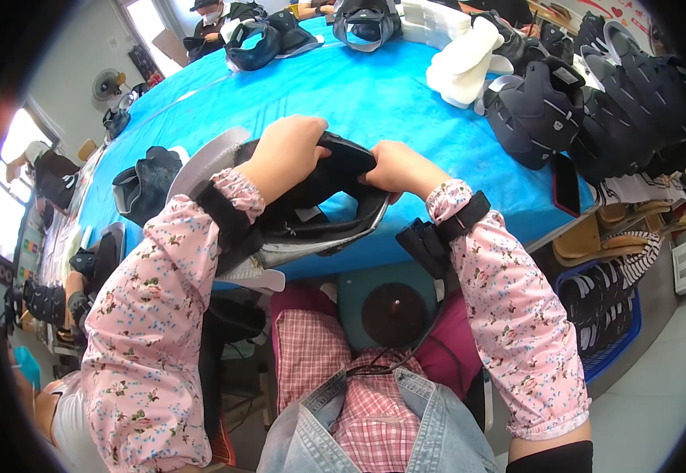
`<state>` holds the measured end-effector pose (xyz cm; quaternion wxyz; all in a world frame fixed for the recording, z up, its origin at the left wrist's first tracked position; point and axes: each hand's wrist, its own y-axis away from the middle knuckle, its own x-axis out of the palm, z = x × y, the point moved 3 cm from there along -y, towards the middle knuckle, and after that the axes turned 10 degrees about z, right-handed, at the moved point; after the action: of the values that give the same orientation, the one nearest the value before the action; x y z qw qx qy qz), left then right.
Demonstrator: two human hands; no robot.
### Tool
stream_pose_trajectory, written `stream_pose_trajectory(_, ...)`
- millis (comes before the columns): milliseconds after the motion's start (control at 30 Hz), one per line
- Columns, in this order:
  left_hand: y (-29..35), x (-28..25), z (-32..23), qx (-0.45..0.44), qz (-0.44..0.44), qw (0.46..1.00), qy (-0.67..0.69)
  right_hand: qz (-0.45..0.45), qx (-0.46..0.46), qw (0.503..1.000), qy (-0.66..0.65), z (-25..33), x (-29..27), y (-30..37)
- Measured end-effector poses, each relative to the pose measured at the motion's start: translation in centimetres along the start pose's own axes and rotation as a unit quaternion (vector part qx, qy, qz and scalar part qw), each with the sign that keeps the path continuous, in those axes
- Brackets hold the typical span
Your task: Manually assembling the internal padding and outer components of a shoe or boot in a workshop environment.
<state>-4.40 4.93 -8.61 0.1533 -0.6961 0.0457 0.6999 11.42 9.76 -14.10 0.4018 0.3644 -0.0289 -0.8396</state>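
Above the near edge of the table, a black boot upper with a padded dark lining is held open-side up between my hands. My left hand bends its fingers over the far left rim. At the far right rim, my right hand pinches the edge with thumb and fingers. A pale grey curved flap sticks out at the left beside my left wrist; whether it joins the upper cannot be told. Just left of it lies another dark boot upper.
A blue sheet covers the table. Black boot uppers crowd the right side, near white foot-shaped forms and a phone. Below right stands a blue basket of black pieces. A dark disc sits between my knees. A co-worker is far left.
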Motion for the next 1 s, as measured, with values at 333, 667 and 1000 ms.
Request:
stream_pose_trajectory(333,-2.0,0.6,0.1,0.012,0.048,0.998,-0.024,-0.219,-0.168,0.934,0.228,-0.1,0.4,-0.4)
stream_pose_trajectory(667,-2.1,0.3,-1.3,0.06,0.019,0.998,-0.001,-0.19,-0.161,0.948,0.2,0.6,-0.4,-1.6)
stream_pose_trajectory(1000,-0.8,-0.3,-0.4,0.092,0.018,0.995,0.041,-0.1,-0.19,0.958,0.192,1.8,-0.8,-1.8)
